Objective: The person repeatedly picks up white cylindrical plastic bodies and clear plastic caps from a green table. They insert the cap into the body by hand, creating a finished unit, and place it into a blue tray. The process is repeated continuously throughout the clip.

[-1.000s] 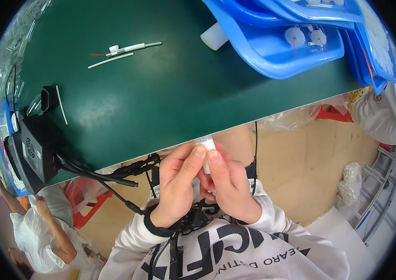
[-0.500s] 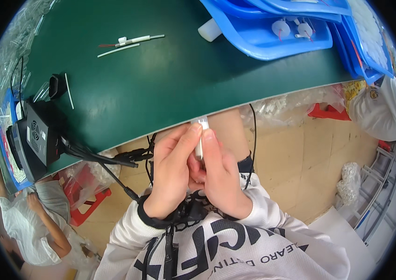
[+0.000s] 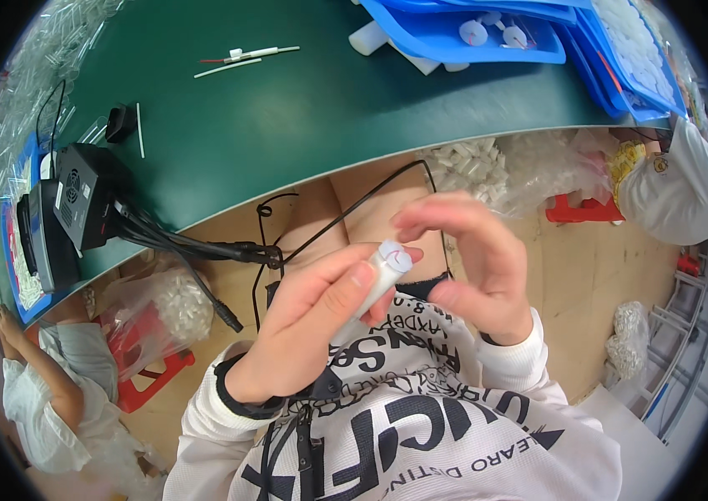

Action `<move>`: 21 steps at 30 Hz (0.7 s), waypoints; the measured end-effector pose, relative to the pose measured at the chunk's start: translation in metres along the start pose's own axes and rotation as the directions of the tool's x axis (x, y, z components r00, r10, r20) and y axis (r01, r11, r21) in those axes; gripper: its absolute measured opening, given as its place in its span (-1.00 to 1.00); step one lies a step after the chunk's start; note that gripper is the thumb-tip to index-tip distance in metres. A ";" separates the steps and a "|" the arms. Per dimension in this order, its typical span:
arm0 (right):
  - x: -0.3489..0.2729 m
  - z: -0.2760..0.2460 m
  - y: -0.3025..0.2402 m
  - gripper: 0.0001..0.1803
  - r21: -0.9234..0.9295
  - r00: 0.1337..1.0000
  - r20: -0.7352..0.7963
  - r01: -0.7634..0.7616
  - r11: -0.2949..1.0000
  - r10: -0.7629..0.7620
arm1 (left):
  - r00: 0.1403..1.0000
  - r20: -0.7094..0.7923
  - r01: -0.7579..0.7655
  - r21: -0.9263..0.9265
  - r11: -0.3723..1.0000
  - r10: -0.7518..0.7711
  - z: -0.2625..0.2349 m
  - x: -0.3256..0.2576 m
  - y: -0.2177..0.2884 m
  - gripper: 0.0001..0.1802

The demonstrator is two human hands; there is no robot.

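Note:
My left hand is wrapped round a white plastic tube above my lap. The tube tilts up and to the right; at its upper end sits a round white disc with a thin red wire on it. To the right of the tube, my right hand is raised, its fingers curved and apart, with nothing seen in it. On the green table lie a thin white rod and a slim white piece with red wire.
Blue trays stand at the far right of the table, with white tubes beside them. A black box-shaped device with thick cables stands at the left edge. A person sits at the lower left, near a red stool.
My right hand has let go of the white tube and moved off to the right, opening. My left hand keeps the tube, which now leans right with its disc end showing.

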State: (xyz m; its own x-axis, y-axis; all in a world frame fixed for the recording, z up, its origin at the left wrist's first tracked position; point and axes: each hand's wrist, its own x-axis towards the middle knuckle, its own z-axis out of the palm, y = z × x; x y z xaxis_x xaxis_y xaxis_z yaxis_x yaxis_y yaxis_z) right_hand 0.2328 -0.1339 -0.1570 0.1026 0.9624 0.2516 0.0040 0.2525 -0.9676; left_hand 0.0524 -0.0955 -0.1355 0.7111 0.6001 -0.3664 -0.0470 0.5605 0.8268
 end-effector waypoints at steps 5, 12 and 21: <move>-0.010 -0.003 0.002 -0.71 0.023 0.992 0.106 0.069 0.997 -0.071 | 0.989 -0.063 -0.142 -0.136 0.980 0.135 0.014 -0.016 -0.008 -0.67; -0.027 -0.005 -0.017 -0.72 0.122 0.997 0.069 -0.045 0.991 0.037 | 0.819 -0.055 -0.480 0.479 0.735 0.571 0.020 -0.027 -0.017 -0.62; -0.013 -0.018 -0.031 -0.78 0.001 0.966 0.237 0.102 0.995 -0.099 | 0.782 0.042 -0.550 0.516 0.657 0.622 0.018 -0.028 -0.018 -0.56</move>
State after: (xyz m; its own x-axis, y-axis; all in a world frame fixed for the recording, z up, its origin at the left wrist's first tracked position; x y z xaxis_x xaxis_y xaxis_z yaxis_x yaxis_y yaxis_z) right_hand 0.2495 -0.1560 -0.1312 -0.1373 0.9288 0.3441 0.0138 0.3492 -0.9370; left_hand 0.0460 -0.1320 -0.1325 0.5563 0.7941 0.2450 -0.0595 -0.2560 0.9648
